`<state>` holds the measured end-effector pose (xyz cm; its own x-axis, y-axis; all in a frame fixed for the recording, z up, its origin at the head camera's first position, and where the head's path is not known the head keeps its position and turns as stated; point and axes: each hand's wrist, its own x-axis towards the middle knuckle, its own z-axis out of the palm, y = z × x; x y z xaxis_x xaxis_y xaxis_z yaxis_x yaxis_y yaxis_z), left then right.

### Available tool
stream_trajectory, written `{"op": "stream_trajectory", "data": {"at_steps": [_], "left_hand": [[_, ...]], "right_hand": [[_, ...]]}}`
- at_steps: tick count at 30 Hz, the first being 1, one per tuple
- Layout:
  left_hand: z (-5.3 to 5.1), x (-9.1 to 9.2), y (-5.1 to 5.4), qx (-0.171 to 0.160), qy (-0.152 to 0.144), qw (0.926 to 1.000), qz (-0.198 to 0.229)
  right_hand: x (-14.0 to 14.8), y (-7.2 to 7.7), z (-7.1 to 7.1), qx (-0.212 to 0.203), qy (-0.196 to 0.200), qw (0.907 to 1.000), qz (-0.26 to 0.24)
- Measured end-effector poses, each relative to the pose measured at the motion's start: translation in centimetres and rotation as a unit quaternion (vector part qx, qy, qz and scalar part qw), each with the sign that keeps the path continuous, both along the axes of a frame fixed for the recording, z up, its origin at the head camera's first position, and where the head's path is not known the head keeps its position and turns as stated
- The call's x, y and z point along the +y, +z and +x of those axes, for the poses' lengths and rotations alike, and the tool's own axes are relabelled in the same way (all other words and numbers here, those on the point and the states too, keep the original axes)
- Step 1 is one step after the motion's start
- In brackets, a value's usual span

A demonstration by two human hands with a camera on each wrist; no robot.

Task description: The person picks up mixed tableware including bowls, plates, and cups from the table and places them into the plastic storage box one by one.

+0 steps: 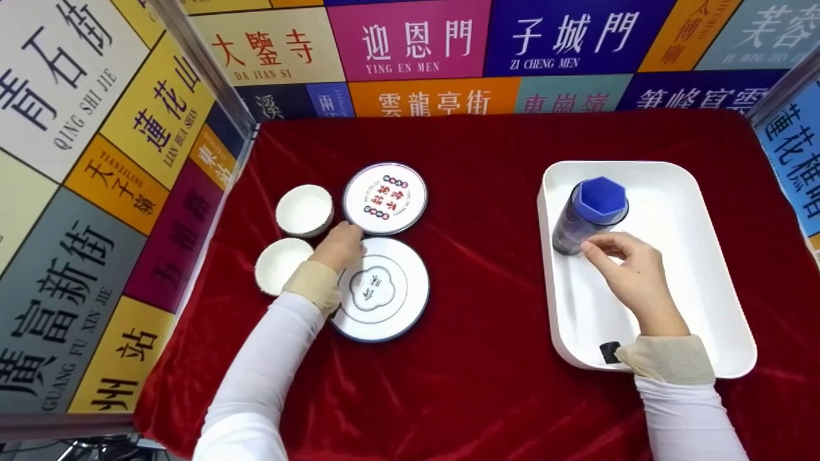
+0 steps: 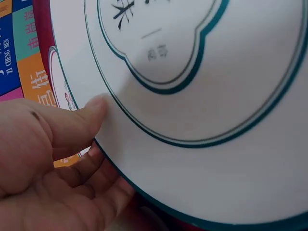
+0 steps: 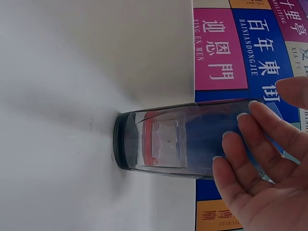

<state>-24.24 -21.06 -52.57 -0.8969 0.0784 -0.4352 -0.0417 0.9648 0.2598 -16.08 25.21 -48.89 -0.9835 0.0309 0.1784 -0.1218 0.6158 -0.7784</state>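
At the left, my left hand [image 1: 339,246] pinches the rim of a large white plate [image 1: 400,298] with a blue-green edge. Its thumb lies on the upper face and its fingers curl under the rim in the left wrist view. A smoky see-through tumbler [image 1: 569,232] stands in a white tray [image 1: 737,320] with a blue hexagonal cup [image 1: 601,200] nested in its top. My right hand [image 3: 262,173] is beside this tumbler, fingers loosely bent and thumb apart from them. Whether its fingertips touch the tumbler is unclear. Something clear with a red band [image 3: 149,139] shows inside the tumbler.
Beyond the large plate lies a smaller plate [image 1: 384,198] with red lettering. Two white bowls [image 1: 305,210] stand to the left of the plates. Everything rests on a dark red cloth [image 1: 480,256]. Panels with printed signs [image 1: 410,38] border the table at the back and sides.
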Motion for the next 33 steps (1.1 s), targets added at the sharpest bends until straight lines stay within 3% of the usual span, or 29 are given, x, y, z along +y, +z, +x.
{"op": "stream_trajectory", "data": {"at_steps": [7,20,28,33], "left_hand": [[-0.3,-0.3,0.1,-0.003,-0.022,0.9997,0.008],[-0.8,-1.1,0.3,-0.004,-0.063,0.9962,0.059],[-0.9,-1.1,0.5,0.004,-0.033,0.9951,0.093],[-0.9,-0.6,0.6,0.014,-0.033,0.9943,0.101]], "right_hand": [[0.4,-0.1,0.0,-0.009,-0.006,0.9999,0.004],[0.6,-0.4,0.1,-0.018,0.005,0.9998,0.009],[0.5,-0.2,0.2,-0.028,0.008,0.9995,0.008],[0.3,-0.2,0.2,-0.026,0.005,0.9996,0.007]]}}
